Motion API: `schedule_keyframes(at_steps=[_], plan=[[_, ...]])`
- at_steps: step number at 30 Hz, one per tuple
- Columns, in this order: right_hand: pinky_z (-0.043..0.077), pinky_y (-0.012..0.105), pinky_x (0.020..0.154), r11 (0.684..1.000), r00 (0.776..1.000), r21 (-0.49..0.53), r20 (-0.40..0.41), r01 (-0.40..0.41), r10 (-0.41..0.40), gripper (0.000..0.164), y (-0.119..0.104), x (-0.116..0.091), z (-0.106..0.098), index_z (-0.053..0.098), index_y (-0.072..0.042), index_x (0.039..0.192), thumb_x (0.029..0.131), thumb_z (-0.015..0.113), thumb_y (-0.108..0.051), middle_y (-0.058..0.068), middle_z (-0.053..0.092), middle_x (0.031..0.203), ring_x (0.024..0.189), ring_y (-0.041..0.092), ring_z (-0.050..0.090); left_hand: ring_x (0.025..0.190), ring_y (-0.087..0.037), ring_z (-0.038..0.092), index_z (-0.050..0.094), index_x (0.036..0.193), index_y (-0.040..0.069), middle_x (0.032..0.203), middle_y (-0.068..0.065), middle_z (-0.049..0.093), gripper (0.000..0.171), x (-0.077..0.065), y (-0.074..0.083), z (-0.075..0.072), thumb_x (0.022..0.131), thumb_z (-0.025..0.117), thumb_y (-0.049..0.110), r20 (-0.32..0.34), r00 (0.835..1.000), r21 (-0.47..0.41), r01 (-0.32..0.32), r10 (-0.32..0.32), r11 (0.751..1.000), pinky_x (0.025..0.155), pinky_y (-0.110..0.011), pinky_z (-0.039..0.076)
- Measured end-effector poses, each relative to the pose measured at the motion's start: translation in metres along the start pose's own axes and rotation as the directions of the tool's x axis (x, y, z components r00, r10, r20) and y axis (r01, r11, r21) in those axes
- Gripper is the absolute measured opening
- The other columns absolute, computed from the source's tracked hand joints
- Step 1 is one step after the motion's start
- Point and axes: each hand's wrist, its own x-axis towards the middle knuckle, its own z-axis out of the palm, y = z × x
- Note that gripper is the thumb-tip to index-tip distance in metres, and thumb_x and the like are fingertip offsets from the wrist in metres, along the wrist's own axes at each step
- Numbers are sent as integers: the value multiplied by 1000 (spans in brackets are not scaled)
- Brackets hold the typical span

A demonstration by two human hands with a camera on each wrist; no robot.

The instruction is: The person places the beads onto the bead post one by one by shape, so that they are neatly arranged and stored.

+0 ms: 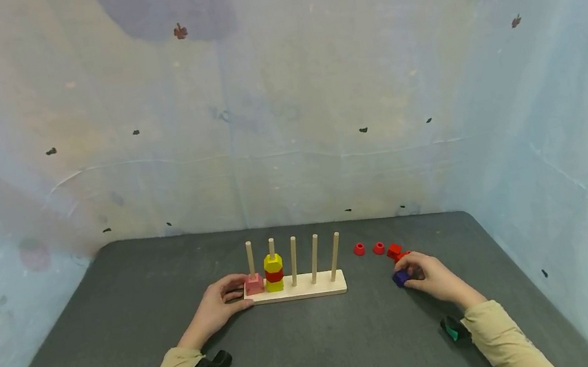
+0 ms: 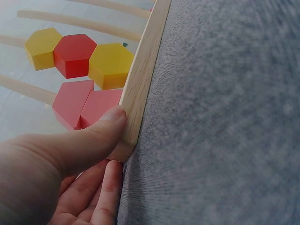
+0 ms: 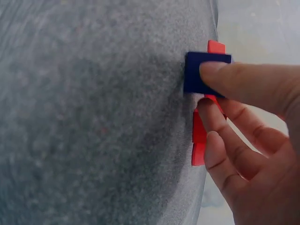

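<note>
A pale wooden peg stand [image 1: 312, 287] with several upright pegs rests on the dark table. My left hand [image 1: 217, 307] grips its left end; in the left wrist view the thumb [image 2: 101, 133] presses the wooden base. On the leftmost peg sit two pink blocks [image 1: 254, 285]. The peg beside it carries a yellow, red and yellow stack of hexagonal blocks [image 1: 274, 276]. To the right of the stand, my right hand [image 1: 436, 278] pinches a dark blue block [image 3: 194, 72] at the table surface. Part of that block is hidden by the thumb.
Several red pieces lie in a row behind the right hand, among them a round red piece [image 1: 359, 249] and a red block [image 1: 394, 250]. The grey table [image 1: 313, 357] is bordered by a pale sheet [image 1: 282, 113] at the back and sides.
</note>
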Motion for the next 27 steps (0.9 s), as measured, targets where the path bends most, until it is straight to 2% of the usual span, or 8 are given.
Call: schedule_keyframes(at_steps=[6,11,15,17,21,27], plan=[[49,29,66,999,1000,43,14,-9,9,28,1,0,-1,59,-8,110,85,72,-4,6,59,104,88,25,57,109,-23,58,59,125,8,123,-10,59,55,0,-2,1,76,82,14,6,1000,6,10,-10,1000,91,-32,51],[51,32,69,992,999,118,-16,-46,48,26,-5,7,-5,57,-10,111,88,69,-9,6,59,105,88,25,58,109,-25,58,59,124,6,121,-12,59,54,0,1,0,76,82,12,-6,1000,7,-1,1,1000,91,-36,51],[53,36,76,981,998,191,-43,-46,55,26,-15,16,-11,56,-10,113,90,68,-10,8,58,110,94,29,59,110,-26,57,59,124,6,120,-11,60,54,0,2,0,76,82,11,-8,1000,12,5,-5,1000,92,-37,51],[53,39,79,977,997,209,-62,-35,49,26,-21,21,-15,56,-10,113,90,68,-10,8,58,111,98,30,60,110,-25,57,59,124,7,121,-10,59,54,-1,2,0,76,82,11,-6,1000,6,15,-15,1000,92,-36,51],[53,43,82,974,994,228,-104,8,17,29,-35,33,-22,55,-8,115,89,68,-6,11,59,112,100,31,61,111,-26,57,58,125,6,122,-11,59,55,0,1,0,76,82,13,-1,1000,8,-5,5,1000,92,-36,50],[52,32,85,959,983,272,-182,84,-34,32,-67,47,-33,54,0,118,89,67,-1,16,59,114,103,33,59,111,-25,57,59,125,7,122,-11,59,55,0,2,1,76,82,11,-4,1000,9,0,0,1000,92,-35,50]])
